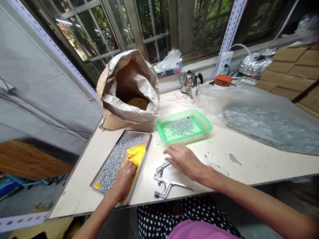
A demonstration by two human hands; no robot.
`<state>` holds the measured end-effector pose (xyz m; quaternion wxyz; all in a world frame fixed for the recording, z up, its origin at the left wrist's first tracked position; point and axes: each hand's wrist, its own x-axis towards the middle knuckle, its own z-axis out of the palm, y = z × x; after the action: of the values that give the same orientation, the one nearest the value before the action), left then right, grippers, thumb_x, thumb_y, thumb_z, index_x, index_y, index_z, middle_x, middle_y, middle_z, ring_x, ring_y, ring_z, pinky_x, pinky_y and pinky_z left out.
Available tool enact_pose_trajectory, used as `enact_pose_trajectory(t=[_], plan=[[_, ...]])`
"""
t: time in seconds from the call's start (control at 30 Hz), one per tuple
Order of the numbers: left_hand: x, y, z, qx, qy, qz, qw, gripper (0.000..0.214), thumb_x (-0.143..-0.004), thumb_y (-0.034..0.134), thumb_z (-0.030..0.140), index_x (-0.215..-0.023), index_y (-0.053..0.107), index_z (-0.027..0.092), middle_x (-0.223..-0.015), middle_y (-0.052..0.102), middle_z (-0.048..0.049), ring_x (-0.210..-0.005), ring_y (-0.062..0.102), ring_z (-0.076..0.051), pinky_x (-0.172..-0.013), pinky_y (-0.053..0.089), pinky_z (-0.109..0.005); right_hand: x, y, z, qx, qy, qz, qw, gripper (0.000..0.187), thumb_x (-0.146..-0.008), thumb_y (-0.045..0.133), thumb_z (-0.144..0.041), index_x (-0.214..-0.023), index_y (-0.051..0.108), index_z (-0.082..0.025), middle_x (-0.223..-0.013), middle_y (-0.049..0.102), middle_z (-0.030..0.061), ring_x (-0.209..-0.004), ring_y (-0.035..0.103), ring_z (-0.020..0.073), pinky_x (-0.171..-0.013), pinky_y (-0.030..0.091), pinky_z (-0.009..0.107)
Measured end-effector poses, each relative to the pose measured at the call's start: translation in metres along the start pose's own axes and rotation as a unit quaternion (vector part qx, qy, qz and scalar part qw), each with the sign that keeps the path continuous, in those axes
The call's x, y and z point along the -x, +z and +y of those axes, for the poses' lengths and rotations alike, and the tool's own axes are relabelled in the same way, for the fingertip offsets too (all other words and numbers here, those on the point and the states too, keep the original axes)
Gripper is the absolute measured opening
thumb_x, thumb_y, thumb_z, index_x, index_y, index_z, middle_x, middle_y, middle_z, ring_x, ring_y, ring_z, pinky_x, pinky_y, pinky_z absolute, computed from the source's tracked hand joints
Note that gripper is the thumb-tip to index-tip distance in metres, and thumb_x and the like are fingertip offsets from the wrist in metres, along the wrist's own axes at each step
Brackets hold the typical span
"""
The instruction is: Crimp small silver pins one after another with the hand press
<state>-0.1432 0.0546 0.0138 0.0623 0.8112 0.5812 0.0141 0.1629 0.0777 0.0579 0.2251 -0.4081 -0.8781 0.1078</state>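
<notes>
My left hand (126,176) reaches into a shallow tray (147,146) on the left of the table. Its fingers are curled down at the yellow lining (137,153), beside many small silvery metal pieces (112,169); anything pinched under the fingertips is hidden. My right hand (185,162) hovers with loosely bent fingers slightly apart, with nothing visible in them. Just below it lies a metal hand plier (165,182) with a spring and a red part, its upper handle near my fingers. Beyond the right hand stands a green plastic basket (209,127) holding more small metal pieces (183,126).
A large open paper sack (107,118) stands behind the tray. At the back are a steel kettle (188,81) and an orange device (223,80). To the right lie a clear plastic bag of pieces (269,122) and stacked cardboard boxes (286,69).
</notes>
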Motion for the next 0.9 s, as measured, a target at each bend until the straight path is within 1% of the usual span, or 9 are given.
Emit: enact_pose_trajectory(t=[0.1,0.2,0.33,0.43,0.5,0.6,0.63,0.8,0.9], plan=[[0.003,-0.007,0.007,0.075,-0.047,0.064,0.994,0.021,-0.091,0.044,0.024,-0.082,0.063,0.020,-0.090,0.066,-0.0074,-0.091,0.058,-0.023,-0.085,0.047,-0.036,0.048,0.027,-0.010,-0.078,-0.003,-0.094,0.993,0.009,-0.092,0.060,-0.025,-0.098,0.062,-0.018,-0.096,0.064,0.0059,-0.089,0.060,0.0200,-0.080,0.045,0.033],[0.007,-0.015,0.032,0.195,-0.120,0.077,0.970,0.020,-0.086,0.051,0.033,-0.086,0.066,0.019,-0.086,0.069,-0.0057,-0.079,0.062,-0.019,-0.078,0.049,-0.031,0.080,0.048,-0.009,-0.074,0.030,-0.118,0.990,0.012,-0.090,0.063,-0.023,-0.100,0.061,-0.017,-0.100,0.062,0.0069,-0.093,0.059,0.0220,-0.083,0.044,0.037],[0.010,-0.010,0.075,0.384,-0.175,-0.027,0.906,0.030,-0.078,0.058,0.038,-0.095,0.068,0.016,-0.074,0.068,-0.0025,-0.062,0.061,-0.015,-0.061,0.048,-0.026,0.090,0.061,0.001,-0.053,0.038,-0.138,0.988,0.004,-0.092,0.056,-0.016,-0.093,0.059,-0.016,-0.094,0.062,0.0068,-0.083,0.059,0.0197,-0.074,0.043,0.033],[0.007,0.003,0.091,0.463,-0.215,-0.095,0.854,0.030,-0.072,0.063,0.039,-0.087,0.066,0.014,-0.066,0.065,-0.0011,-0.054,0.057,-0.013,-0.054,0.046,-0.025,0.088,0.064,0.007,-0.056,0.019,-0.137,0.989,0.008,-0.095,0.052,-0.016,-0.090,0.059,-0.017,-0.091,0.061,0.0056,-0.079,0.056,0.0172,-0.069,0.040,0.030],[0.004,0.011,0.092,0.475,-0.233,-0.103,0.842,0.029,-0.070,0.066,0.040,-0.081,0.065,0.013,-0.064,0.063,-0.0006,-0.054,0.057,-0.013,-0.054,0.046,-0.024,0.088,0.064,0.010,-0.040,0.017,-0.132,0.990,0.010,-0.095,0.051,-0.016,-0.088,0.059,-0.017,-0.089,0.061,0.0045,-0.076,0.054,0.0164,-0.068,0.036,0.030],[0.002,0.018,0.091,0.454,-0.240,-0.106,0.851,0.027,-0.067,0.069,0.039,-0.074,0.065,0.013,-0.061,0.060,0.0009,-0.053,0.053,-0.011,-0.053,0.041,-0.022,0.088,0.060,0.018,-0.001,0.016,-0.119,0.993,0.013,-0.095,0.051,-0.016,-0.086,0.060,-0.017,-0.086,0.060,0.0038,-0.073,0.051,0.0160,-0.066,0.031,0.030],[0.002,0.019,0.093,0.456,-0.247,-0.117,0.847,0.026,-0.067,0.070,0.038,-0.073,0.065,0.013,-0.059,0.058,0.0017,-0.052,0.051,-0.010,-0.051,0.038,-0.021,0.089,0.058,0.022,0.008,0.014,-0.115,0.993,0.013,-0.095,0.051,-0.016,-0.086,0.060,-0.018,-0.085,0.060,0.0037,-0.072,0.050,0.0159,-0.066,0.029,0.030],[-0.001,0.021,0.111,0.543,-0.304,-0.186,0.760,0.028,-0.067,0.073,0.038,-0.073,0.063,0.013,-0.053,0.052,0.0052,-0.044,0.040,-0.006,-0.044,0.028,-0.019,0.095,0.051,0.036,0.025,0.004,-0.103,0.994,0.017,-0.096,0.048,-0.014,-0.084,0.059,-0.018,-0.084,0.058,0.0033,-0.072,0.046,0.0155,-0.066,0.026,0.030],[-0.004,0.021,0.121,0.554,-0.297,-0.227,0.744,0.026,-0.071,0.073,0.037,-0.069,0.062,0.014,-0.046,0.046,0.0073,-0.038,0.032,-0.004,-0.039,0.020,-0.019,0.098,0.053,0.038,0.033,0.005,-0.089,0.995,0.017,-0.097,0.048,-0.015,-0.083,0.058,-0.018,-0.084,0.057,0.0027,-0.071,0.045,0.0151,-0.066,0.025,0.031]])
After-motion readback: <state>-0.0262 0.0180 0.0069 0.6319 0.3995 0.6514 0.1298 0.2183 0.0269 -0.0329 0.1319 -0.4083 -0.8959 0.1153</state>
